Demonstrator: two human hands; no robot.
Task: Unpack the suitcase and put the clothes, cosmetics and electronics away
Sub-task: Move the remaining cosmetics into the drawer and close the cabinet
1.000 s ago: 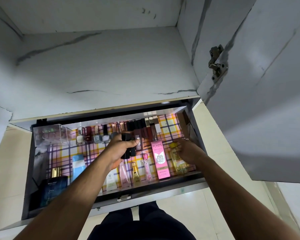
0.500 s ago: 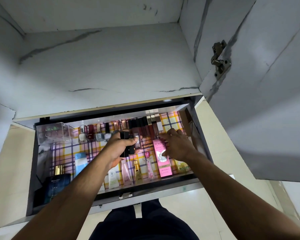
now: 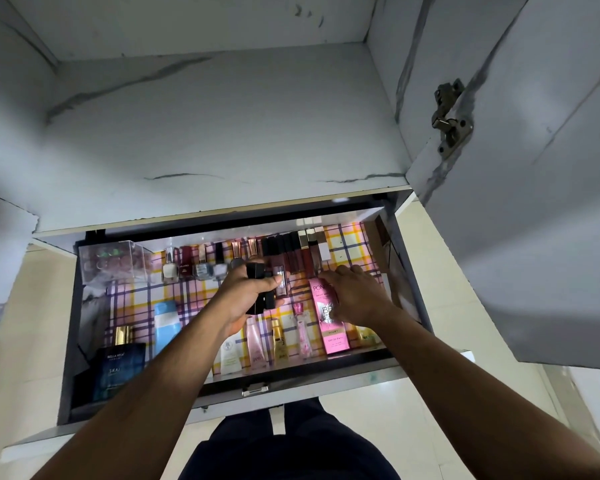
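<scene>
While both bare forearms reach into the pulled-out drawer [image 3: 326, 367], its floor shows as a glossy plaid liner [image 3: 347, 242] in pink, yellow and navy, framed by dark flat walls under a marble-patterned grey cabinet shelf [image 3: 222, 133]. Left hand [image 3: 248, 294] is clenched around a few slim black rectangular lipstick cases [image 3: 257, 289], held upright over the drawer's middle. Right hand [image 3: 355, 294] lies flat, fingers spread, on top of the pink Pond's BB cream box [image 3: 329, 327], which lies lengthwise just right of the left hand; it grips nothing that I can see. Small glass nail polish bottles [image 3: 194, 266] line the back, beside a clear acrylic box [image 3: 115, 261]. Tall lip gloss tubes [image 3: 302, 252] stand near the right fingertips. A blue perfume box [image 3: 120, 368] sits front left, well apart from both hands
</scene>
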